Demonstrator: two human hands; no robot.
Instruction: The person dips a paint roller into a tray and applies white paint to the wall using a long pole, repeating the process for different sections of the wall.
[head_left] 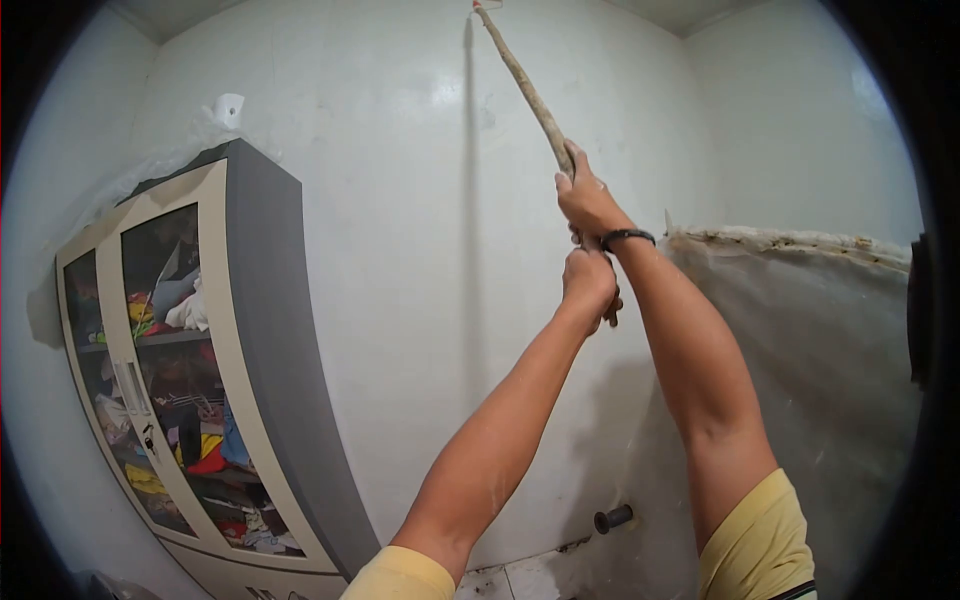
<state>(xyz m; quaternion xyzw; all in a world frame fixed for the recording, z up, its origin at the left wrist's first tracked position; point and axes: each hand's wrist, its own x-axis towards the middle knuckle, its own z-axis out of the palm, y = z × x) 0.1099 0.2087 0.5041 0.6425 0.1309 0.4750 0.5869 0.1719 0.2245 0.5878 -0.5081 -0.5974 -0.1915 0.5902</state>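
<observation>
A long wooden pole slants up to the left in front of the white wall. At its upper tip, a small fitting with red on it, which looks like part of a paint roller, is partly cut off by the top of the view. My right hand, with a dark bracelet at the wrist, is closed around the pole. Just below it, my left hand is closed around the pole's lower end. A short bit of the pole shows below the left hand.
A grey and cream cabinet with glass doors and clothes inside stands on the left, plastic sheeting on top. Grey sheeting covers something on the right. A dark pipe end juts out low on the white wall.
</observation>
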